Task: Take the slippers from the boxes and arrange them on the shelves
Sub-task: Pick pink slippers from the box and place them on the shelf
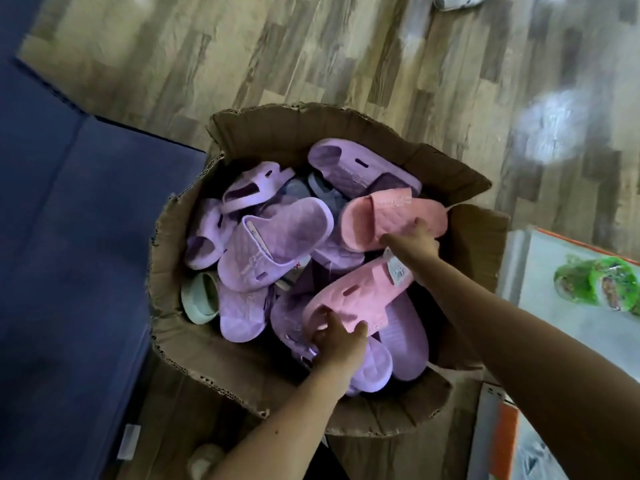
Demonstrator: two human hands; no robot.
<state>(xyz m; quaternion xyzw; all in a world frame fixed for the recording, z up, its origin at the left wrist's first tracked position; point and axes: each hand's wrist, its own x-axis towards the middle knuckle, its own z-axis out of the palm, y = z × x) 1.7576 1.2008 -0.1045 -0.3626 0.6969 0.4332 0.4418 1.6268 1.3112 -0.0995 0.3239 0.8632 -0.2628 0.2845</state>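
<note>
An open cardboard box (263, 372) stands on the floor, filled with several lilac slippers (277, 244), one pale green slipper (199, 299) and two pink slippers. My left hand (337, 336) grips the near pink slipper (360, 292) at its lower end; a paper tag hangs at its upper end. My right hand (414, 242) reaches over the box and holds the edge of the far pink slipper (388, 220), which lies on the pile by the box's right wall.
A dark blue sofa or mat (69, 237) borders the box on the left. Wood-pattern floor (346, 57) lies beyond. A white shelf surface (554, 306) with a green wrapped slipper (599, 285) is at right. A white shoe (457, 0) sits at the top edge.
</note>
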